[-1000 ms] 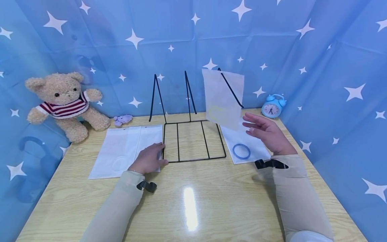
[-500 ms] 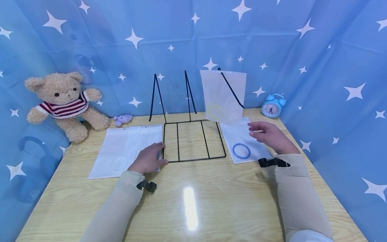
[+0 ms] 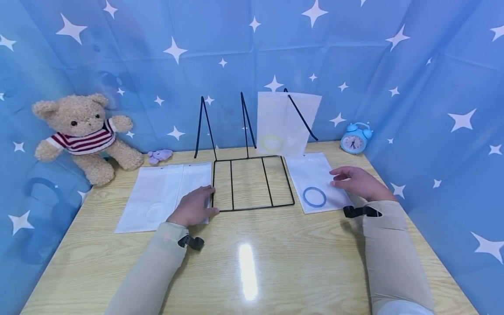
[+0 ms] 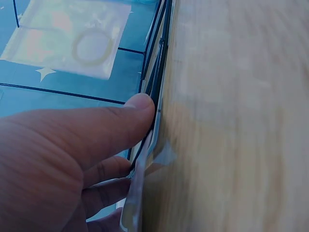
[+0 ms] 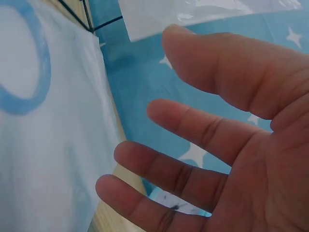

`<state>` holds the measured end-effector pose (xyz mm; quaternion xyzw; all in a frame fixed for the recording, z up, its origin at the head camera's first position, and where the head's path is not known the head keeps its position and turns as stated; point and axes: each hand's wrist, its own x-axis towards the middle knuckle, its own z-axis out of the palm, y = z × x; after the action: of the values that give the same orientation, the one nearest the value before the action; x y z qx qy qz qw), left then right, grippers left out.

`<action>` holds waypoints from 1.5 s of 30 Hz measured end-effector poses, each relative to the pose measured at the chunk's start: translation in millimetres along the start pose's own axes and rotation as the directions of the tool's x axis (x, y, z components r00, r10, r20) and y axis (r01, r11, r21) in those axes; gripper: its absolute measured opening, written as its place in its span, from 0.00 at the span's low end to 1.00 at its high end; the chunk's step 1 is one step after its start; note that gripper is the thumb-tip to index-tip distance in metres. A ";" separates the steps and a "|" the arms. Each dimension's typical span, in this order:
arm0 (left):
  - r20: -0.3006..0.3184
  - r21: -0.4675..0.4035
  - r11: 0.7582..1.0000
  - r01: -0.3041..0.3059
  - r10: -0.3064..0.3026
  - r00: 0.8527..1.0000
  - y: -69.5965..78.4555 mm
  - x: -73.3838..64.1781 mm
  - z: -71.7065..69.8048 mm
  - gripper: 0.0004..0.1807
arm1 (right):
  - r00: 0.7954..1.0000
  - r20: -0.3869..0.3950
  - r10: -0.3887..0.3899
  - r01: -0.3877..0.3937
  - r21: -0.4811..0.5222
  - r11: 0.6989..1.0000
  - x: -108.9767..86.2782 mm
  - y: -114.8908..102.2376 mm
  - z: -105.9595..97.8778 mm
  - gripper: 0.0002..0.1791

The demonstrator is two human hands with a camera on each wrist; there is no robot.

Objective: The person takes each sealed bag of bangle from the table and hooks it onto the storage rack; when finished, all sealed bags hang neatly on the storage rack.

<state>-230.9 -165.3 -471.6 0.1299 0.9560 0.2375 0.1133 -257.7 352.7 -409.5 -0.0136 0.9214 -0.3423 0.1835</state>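
A black wire rack (image 3: 271,188) with three upright prongs stands mid-table. My left hand (image 3: 193,205) holds the rack's left front corner, with thumb and fingertips at the wire. From the rightmost prong (image 3: 302,117) hangs a translucent plastic bag (image 3: 295,124) with a pale yellow ring on it; the prong's front arm slants down before it. My right hand (image 3: 360,183), fingers apart and lightly bent, hovers over the right edge of a flat white bag (image 3: 330,200) with a blue ring (image 3: 314,197). Nothing is between its fingers in the right wrist view.
White bags (image 3: 153,192) lie left of the rack, partly behind my left hand. A teddy bear (image 3: 84,131) in a striped shirt and a small purple toy (image 3: 160,156) sit at the left. A blue alarm clock (image 3: 356,138) stands back right, before a starry blue curtain (image 3: 220,35).
The hanging bag has swung, its lower part shifting left and turning more toward me. My right hand has drawn back right and down from it. My left hand has stayed put.
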 end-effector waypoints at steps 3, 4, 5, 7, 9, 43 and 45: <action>0.000 0.002 1.000 0.000 0.000 1.000 -0.2 0.2 0.1 0.42 | 1.000 0.001 0.008 -0.008 -0.020 1.000 1.7 3.6 0.7 0.37; 0.001 0.002 1.000 0.000 0.000 1.000 -0.3 0.2 0.1 0.42 | 1.000 0.005 0.004 -0.004 -0.027 1.000 2.4 5.3 0.9 0.37; 0.001 0.001 1.000 0.001 -0.001 1.000 -0.3 0.1 0.0 0.42 | 1.000 0.008 0.002 -0.002 -0.038 0.999 3.2 7.1 1.0 0.37; 0.002 0.000 1.000 0.001 -0.001 1.000 -0.3 0.1 0.0 0.42 | 1.000 0.014 0.003 -0.002 -0.045 0.999 5.2 10.2 1.6 0.38; 0.002 -0.001 1.000 -0.001 0.001 1.000 -0.2 0.0 0.1 0.42 | 1.000 0.020 0.009 -0.008 -0.052 0.999 7.1 13.0 2.2 0.39; -0.003 -0.007 1.000 0.008 -0.008 1.000 1.5 -1.7 -0.6 0.42 | 0.979 -0.047 0.200 -0.205 -0.172 0.963 19.4 18.0 21.1 0.44; -0.004 -0.009 1.000 0.010 -0.010 1.000 1.6 -1.9 -0.8 0.42 | 0.978 -0.049 0.202 -0.207 -0.176 0.962 20.8 19.2 22.0 0.43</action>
<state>-229.0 -164.8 -469.8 0.1243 0.9557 0.2415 0.1132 -267.5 350.5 -443.9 0.0704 0.9477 -0.2371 0.2018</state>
